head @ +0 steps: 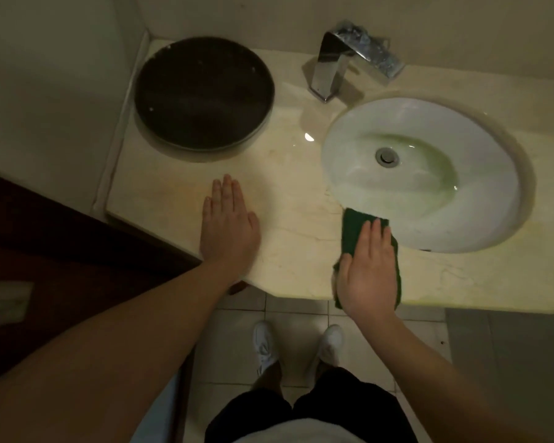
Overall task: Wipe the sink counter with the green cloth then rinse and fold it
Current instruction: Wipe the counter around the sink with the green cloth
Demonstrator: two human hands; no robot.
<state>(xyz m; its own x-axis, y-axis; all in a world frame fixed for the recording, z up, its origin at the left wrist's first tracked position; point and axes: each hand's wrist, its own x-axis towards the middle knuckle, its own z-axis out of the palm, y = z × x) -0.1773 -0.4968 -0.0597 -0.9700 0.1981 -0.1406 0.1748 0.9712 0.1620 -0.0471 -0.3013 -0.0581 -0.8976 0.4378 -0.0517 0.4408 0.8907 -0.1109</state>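
Observation:
The dark green cloth (354,227) lies flat on the beige stone counter (295,193), at the front edge just below the left rim of the white oval sink (480,161). My right hand (367,266) presses flat on the cloth, fingers together and pointing away from me; most of the cloth is hidden under it. My left hand (229,223) rests palm down on the bare counter to the left, fingers straight, holding nothing. The sink's basin has a greenish tint around the metal drain (387,156).
A chrome faucet (343,55) stands behind the sink against the wall. A round dark lid or plate (203,92) sits at the counter's back left corner. A dark wooden panel is at left. Below the counter are floor tiles and my white shoes (298,343).

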